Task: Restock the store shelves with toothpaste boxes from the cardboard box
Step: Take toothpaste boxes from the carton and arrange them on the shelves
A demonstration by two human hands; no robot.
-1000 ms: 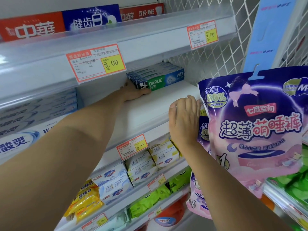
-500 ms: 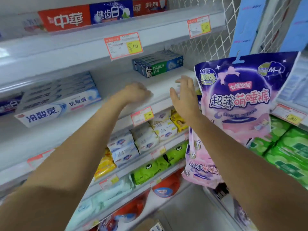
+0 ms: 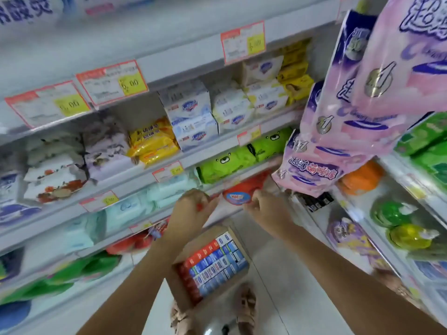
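An open cardboard box (image 3: 207, 235) stands on the floor below my hands. It is packed with red and blue toothpaste boxes (image 3: 214, 264) standing on end. My left hand (image 3: 191, 210) and my right hand (image 3: 267, 210) hang side by side above the box, in front of the lower shelves. Both are blurred, with loosely curled fingers and nothing in them. A white toothpaste box (image 3: 26, 10) lies on the shelf at the top left edge of the view.
Shelves on the left hold soap packs (image 3: 193, 122), yellow packs (image 3: 152, 141), green wipes (image 3: 242, 158) and price tags (image 3: 112, 82). Pink-purple bags (image 3: 358, 110) hang at the right beside a second shelf unit with green packs (image 3: 425, 139). My feet (image 3: 246, 308) stand by the box.
My view has swung down from the toothpaste shelf to the floor. Both hands have left the shelf and dropped to just above the cardboard box.
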